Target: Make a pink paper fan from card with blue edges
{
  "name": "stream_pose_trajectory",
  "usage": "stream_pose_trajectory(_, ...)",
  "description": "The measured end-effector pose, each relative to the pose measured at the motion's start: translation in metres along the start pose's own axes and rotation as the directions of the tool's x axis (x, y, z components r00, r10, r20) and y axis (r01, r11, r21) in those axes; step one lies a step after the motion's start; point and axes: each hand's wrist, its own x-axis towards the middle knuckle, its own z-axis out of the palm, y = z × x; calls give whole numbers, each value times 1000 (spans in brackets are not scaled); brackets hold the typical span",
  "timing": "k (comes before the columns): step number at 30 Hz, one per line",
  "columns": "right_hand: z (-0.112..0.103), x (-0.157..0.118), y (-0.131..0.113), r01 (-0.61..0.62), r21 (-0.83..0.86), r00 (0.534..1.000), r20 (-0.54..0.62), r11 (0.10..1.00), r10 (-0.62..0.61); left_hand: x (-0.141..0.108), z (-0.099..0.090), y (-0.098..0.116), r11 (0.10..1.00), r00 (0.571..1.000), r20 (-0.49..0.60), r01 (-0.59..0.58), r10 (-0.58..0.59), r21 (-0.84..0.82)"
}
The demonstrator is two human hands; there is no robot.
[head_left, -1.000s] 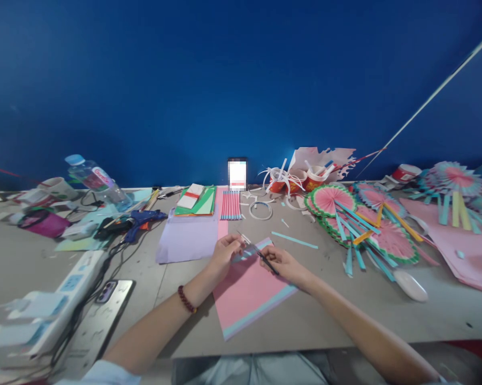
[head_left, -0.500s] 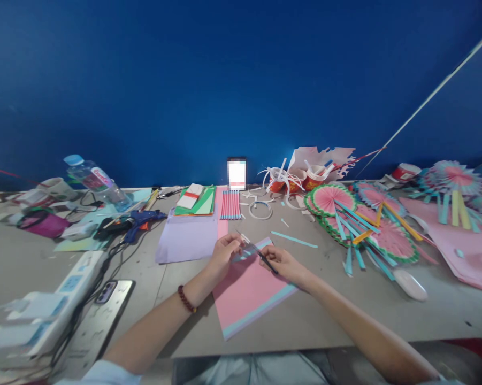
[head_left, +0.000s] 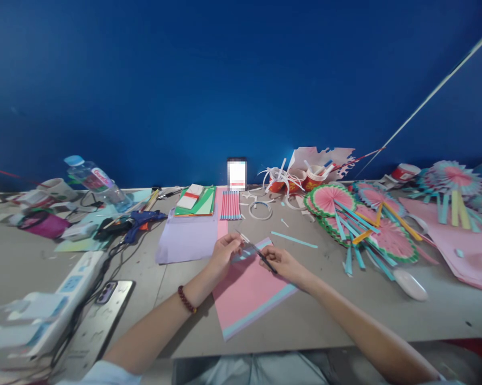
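My right hand is closed around the dark handles of a pair of scissors. The blades point up and left, toward my left hand. Thumb and fingers of that hand are pinched together at the blade tips, by a small whitish piece too blurred to name. Beneath both hands lies a pink paper sheet with light blue and lilac bands along its near edge. Small light blue bits show on its far end, partly hidden by my hands.
Lilac paper, a green paper stack and pink-blue folded strips lie beyond. Pleated paper fans and a white computer mouse are right. Left are a phone, power strip, glue gun and bottle.
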Motion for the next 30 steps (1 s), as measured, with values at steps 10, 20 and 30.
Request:
stream_pose_trajectory(10, -1, 1, 2, -23, 8, 1000, -2, 1000, 23, -2, 0, 1, 1000, 1000, 1, 9, -9, 6)
stream_pose_trajectory(20, 1, 0, -3, -67, 46, 998, -6, 997, 68, -2, -1, 1, 1000, 1000, 6, 10, -10, 9)
stream_pose_trajectory(30, 0, -1, -3, -66, 27, 998, -9, 997, 66, -1, -1, 1, 999, 1000, -12, 20, -20, 26)
